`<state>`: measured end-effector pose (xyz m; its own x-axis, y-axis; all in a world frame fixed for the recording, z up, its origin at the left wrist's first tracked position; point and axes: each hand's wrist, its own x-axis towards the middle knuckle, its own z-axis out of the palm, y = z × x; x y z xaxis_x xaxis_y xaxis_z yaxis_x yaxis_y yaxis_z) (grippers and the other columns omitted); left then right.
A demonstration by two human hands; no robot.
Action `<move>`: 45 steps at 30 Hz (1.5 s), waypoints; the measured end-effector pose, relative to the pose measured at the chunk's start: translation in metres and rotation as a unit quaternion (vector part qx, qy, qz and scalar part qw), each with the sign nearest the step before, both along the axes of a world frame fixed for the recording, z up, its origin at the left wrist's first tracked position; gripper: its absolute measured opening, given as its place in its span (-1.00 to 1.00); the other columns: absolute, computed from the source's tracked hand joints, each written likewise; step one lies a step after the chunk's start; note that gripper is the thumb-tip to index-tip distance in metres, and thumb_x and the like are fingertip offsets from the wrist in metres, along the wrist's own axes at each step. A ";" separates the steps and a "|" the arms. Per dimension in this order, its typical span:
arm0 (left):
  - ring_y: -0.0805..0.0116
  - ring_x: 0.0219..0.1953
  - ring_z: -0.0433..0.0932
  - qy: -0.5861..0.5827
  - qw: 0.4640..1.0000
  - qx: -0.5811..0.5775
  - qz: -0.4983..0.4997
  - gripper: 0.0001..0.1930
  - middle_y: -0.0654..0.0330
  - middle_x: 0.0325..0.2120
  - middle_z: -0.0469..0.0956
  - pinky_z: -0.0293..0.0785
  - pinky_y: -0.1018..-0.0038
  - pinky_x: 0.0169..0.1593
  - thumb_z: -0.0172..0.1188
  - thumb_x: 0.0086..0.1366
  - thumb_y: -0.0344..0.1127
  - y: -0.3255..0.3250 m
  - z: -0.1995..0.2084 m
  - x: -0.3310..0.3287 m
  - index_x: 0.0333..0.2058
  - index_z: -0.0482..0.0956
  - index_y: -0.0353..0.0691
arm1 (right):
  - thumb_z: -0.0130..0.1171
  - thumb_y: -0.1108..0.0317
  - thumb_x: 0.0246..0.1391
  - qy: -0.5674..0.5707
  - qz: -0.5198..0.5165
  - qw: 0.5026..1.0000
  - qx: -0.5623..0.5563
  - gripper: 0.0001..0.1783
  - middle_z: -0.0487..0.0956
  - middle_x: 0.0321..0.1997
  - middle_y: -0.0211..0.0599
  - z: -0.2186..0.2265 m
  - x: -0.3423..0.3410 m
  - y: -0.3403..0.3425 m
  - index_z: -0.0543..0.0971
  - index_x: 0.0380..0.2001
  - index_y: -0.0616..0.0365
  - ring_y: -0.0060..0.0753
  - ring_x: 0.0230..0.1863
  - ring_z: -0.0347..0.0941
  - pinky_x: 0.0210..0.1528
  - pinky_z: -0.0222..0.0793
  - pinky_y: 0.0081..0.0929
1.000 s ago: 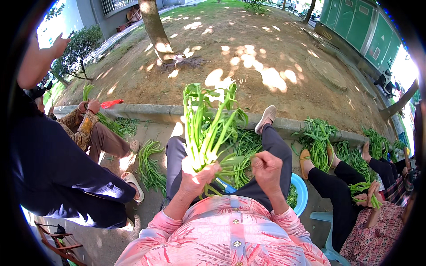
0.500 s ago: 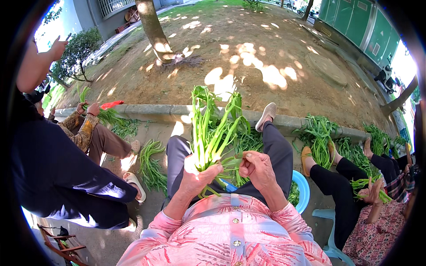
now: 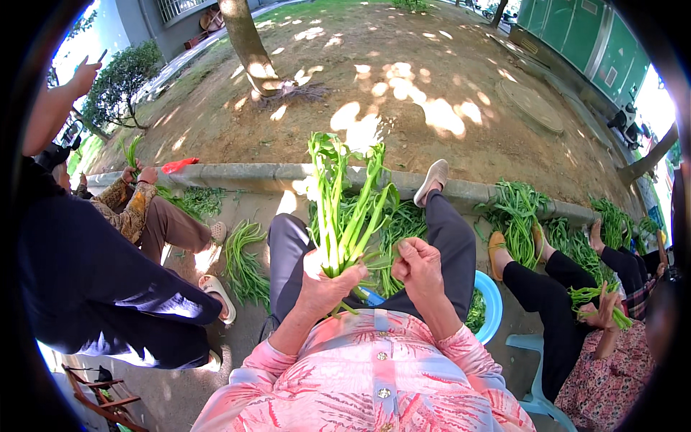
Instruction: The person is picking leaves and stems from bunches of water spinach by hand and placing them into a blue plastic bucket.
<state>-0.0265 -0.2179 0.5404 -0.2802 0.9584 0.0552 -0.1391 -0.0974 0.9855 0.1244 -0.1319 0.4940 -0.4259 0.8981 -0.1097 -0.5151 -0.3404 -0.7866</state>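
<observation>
My left hand [image 3: 322, 286] is wrapped round a bunch of water spinach [image 3: 345, 209], its pale green stems upright and the leafy tops pointing away from me. A few short ends poke out below that fist. Close by on the right, my right hand [image 3: 421, 270] has thumb and forefinger pinched at a thin green stem [image 3: 380, 263] beside the bunch. Both hands are above my lap. More leafy greens [image 3: 403, 234] lie on the ground between my feet, partly hidden by the bunch and my hand.
A blue basin [image 3: 492, 306] holding cut greens stands by my right leg. A heap of stems [image 3: 246, 261] lies left of me; other heaps [image 3: 520, 216] line the stone kerb [image 3: 273, 176]. Co-workers sit on both sides, and a person in dark clothes [image 3: 108, 273] stands near at left.
My right hand has shifted slightly right and down, away from the bunch. The bunch tips a little to the left. The seated person at left has shifted the greens they hold.
</observation>
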 end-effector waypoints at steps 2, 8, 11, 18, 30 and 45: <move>0.69 -0.72 0.26 -0.020 1.000 -0.012 0.006 -0.84 0.38 -0.64 0.42 0.19 0.72 -0.67 0.18 -0.02 -0.44 0.000 0.000 0.000 -0.40 0.47 -0.30 | 0.05 0.42 0.04 0.032 -0.004 0.998 -0.053 -0.88 0.39 -0.65 -0.39 -0.001 0.001 0.001 0.45 -0.50 0.25 -0.62 -0.73 0.19 -0.67 0.13 -0.64; 0.65 -0.75 0.26 -0.087 0.996 -0.004 0.035 -0.79 0.27 -0.66 0.46 0.19 0.70 -0.69 0.16 -0.04 -0.48 0.002 -0.008 -0.009 -0.36 0.46 -0.36 | 0.03 0.44 0.04 0.066 0.039 0.995 -0.069 -0.89 0.42 -0.60 -0.39 -0.005 -0.002 -0.011 0.49 -0.43 0.27 -0.62 -0.67 0.24 -0.63 0.16 -0.64; 0.64 -0.75 0.27 -0.109 0.993 -0.003 0.036 -0.79 0.23 -0.63 0.48 0.19 0.71 -0.69 0.15 -0.02 -0.51 0.003 -0.008 -0.007 -0.33 0.45 -0.38 | 0.02 0.45 0.04 0.063 0.055 0.995 -0.055 -0.87 0.43 -0.59 -0.40 0.000 -0.004 -0.014 0.50 -0.40 0.29 -0.61 -0.66 0.25 -0.62 0.17 -0.64; 0.66 -0.74 0.27 -0.051 0.998 -0.019 0.039 -0.79 0.26 -0.62 0.48 0.19 0.72 -0.70 0.17 0.01 -0.47 0.004 -0.008 0.001 -0.32 0.45 -0.34 | -0.01 0.46 0.05 0.080 0.085 0.992 -0.047 -0.86 0.45 -0.55 -0.35 0.011 -0.009 -0.019 0.48 -0.34 0.30 -0.59 -0.63 0.27 -0.59 0.18 -0.59; 0.66 -0.73 0.30 0.044 0.997 0.005 0.060 -0.83 0.27 -0.63 0.47 0.21 0.70 -0.68 0.15 0.02 -0.50 0.005 -0.006 0.011 -0.35 0.46 -0.35 | 0.03 0.42 0.05 -0.018 0.055 0.997 0.052 -0.88 0.40 -0.66 -0.47 0.012 -0.006 -0.020 0.49 -0.42 0.26 -0.71 -0.68 0.22 -0.66 0.11 -0.69; 0.68 -0.71 0.30 0.038 0.999 0.009 0.035 -0.80 0.27 -0.60 0.48 0.19 0.73 -0.68 0.16 0.03 -0.49 0.003 -0.006 0.007 -0.32 0.46 -0.34 | -0.02 0.41 0.08 -0.010 0.081 0.996 0.036 -0.85 0.40 -0.68 -0.40 0.011 -0.001 -0.012 0.47 -0.43 0.30 -0.66 -0.70 0.23 -0.65 0.14 -0.68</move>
